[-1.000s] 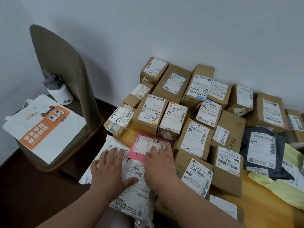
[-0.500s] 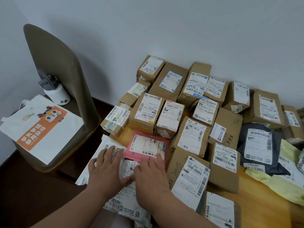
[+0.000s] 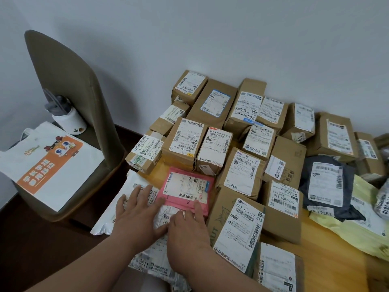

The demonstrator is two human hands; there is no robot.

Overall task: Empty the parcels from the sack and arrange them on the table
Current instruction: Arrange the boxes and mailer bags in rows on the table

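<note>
Many labelled cardboard parcels point(image 3: 185, 142) cover the wooden table point(image 3: 328, 262) up to the wall. At the near left corner lie a pink mailer point(image 3: 187, 186), a white plastic mailer point(image 3: 117, 207) and a crinkled silvery-white bag point(image 3: 153, 264). My left hand point(image 3: 139, 216) rests flat, fingers spread, on the white mailer. My right hand point(image 3: 187, 226) presses flat on the silvery bag at the pink mailer's near edge. Neither hand grips anything. A dark grey bag point(image 3: 328, 186) and a yellow bag point(image 3: 362, 224) lie to the right. No sack is visible.
An olive-brown chair point(image 3: 69, 91) stands left of the table, carrying a white and orange tote bag point(image 3: 48, 165) and a white bottle point(image 3: 69, 119). Dark floor point(image 3: 42, 245) lies below. The white wall point(image 3: 231, 39) closes off the back.
Both hands slid back toward me off the pink mailer, whose label is now fully uncovered. The view has shifted slightly.
</note>
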